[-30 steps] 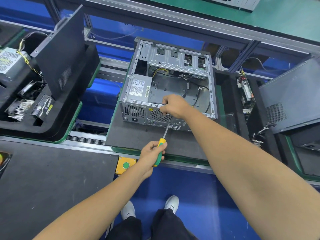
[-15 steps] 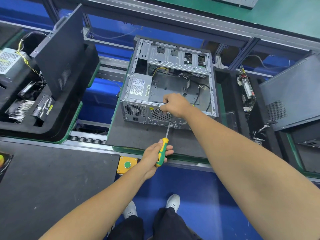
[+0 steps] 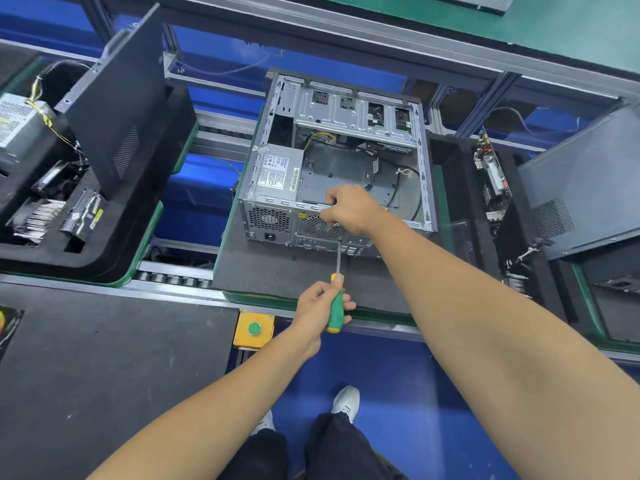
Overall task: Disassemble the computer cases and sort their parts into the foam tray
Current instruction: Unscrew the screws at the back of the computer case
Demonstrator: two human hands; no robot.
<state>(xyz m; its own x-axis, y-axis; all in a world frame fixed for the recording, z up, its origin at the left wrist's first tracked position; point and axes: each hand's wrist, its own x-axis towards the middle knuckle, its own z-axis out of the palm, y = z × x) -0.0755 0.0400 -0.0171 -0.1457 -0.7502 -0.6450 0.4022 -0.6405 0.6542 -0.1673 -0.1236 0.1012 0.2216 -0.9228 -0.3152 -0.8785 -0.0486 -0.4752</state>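
An open grey computer case (image 3: 349,109) lies on a dark mat (image 3: 263,271) in the middle, its power supply (image 3: 277,174) still inside at the left. My left hand (image 3: 320,306) grips a green and yellow screwdriver (image 3: 335,303); its shaft points up at the case's rear panel. My right hand (image 3: 349,207) has its fingers curled over the rear top edge of the case, above the fan grille. A black foam tray (image 3: 460,188) to the right holds a circuit board (image 3: 491,178) and a side panel (image 3: 585,202).
Another black foam tray (image 3: 114,258) at the left holds a power supply (image 3: 17,123), a heatsink (image 3: 38,216), a drive and a leaning side panel (image 3: 121,98). A yellow box with a green button (image 3: 254,329) sits on the conveyor rail. A dark bench mat (image 3: 104,358) lies at lower left.
My left hand has turned the screwdriver slightly and shifted its grip on the handle. My right hand stays on the case's rear edge.
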